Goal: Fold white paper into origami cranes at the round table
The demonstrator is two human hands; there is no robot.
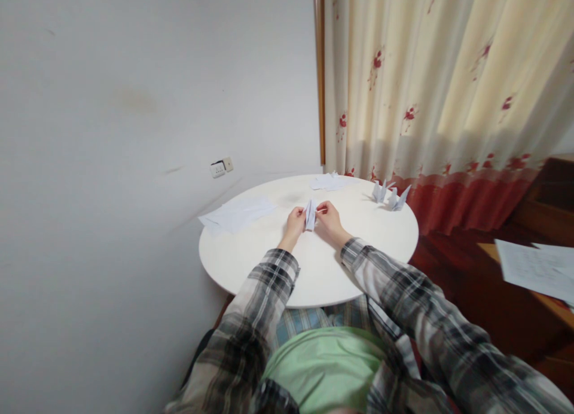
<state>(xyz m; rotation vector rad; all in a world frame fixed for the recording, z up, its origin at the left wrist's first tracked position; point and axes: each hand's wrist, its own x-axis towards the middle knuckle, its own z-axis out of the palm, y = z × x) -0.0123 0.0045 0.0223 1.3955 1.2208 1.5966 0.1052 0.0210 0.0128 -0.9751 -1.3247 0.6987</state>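
Observation:
A narrow piece of folded white paper (310, 215) stands upright between my hands, over the middle of a round white table (251, 264). My left hand (295, 224) is closed on its left side, thumb and fingers pinching it. From the right, my right hand (330, 219) pinches the paper's other edge, fingers bent. Two folded paper cranes, one crane (379, 191) behind the other crane (399, 199), sit at the table's right edge. Loose sheets of white paper (240, 214) lie at the left side.
More paper pieces (328, 181) lie at the table's far edge. A wall with a socket (217, 170) stands close on the left, a flowered curtain (403, 103) behind on the right. Printed sheets (533, 267) rest on a wooden surface at the right.

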